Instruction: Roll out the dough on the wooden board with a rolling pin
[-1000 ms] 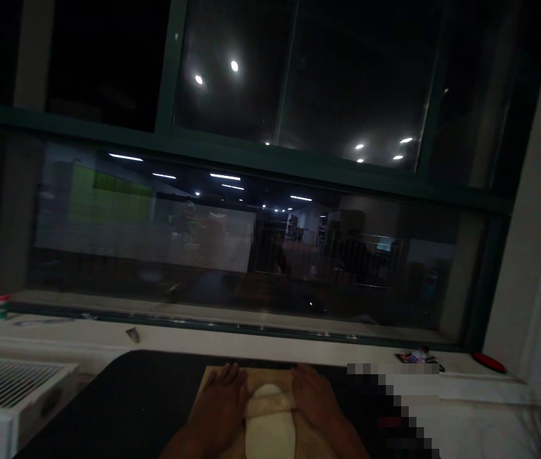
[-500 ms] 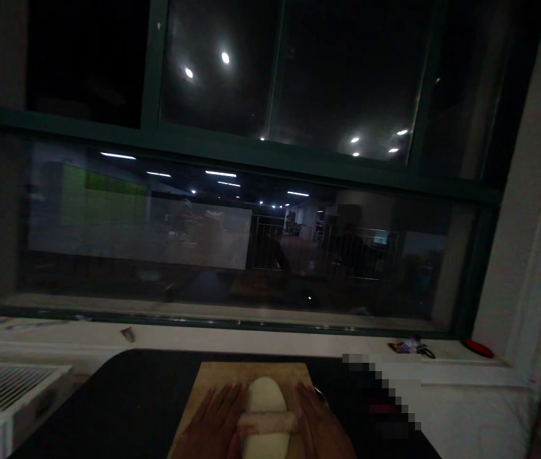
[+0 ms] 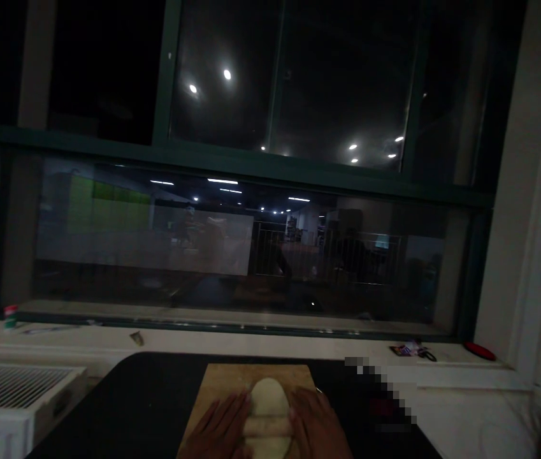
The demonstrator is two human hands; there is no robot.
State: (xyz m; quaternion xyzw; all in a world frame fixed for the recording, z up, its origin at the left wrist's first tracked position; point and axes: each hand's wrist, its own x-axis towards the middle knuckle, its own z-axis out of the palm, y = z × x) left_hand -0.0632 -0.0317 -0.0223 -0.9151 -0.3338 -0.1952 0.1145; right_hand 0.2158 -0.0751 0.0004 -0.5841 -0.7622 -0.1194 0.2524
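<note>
A pale, round wood pin (image 3: 266, 427) is set across flat, cream, oval dough (image 3: 269, 395) under L hand (image 3: 220, 424) & R hand (image 3: 318, 424), w/ fingers straight, prob. so it rolls evenly.

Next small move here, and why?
I'd probably roll the pin forward, away from the body: it lies across the dough, whose rounded far end sits uncovered beyond it, and the left hand and right hand are at its two ends.
</note>
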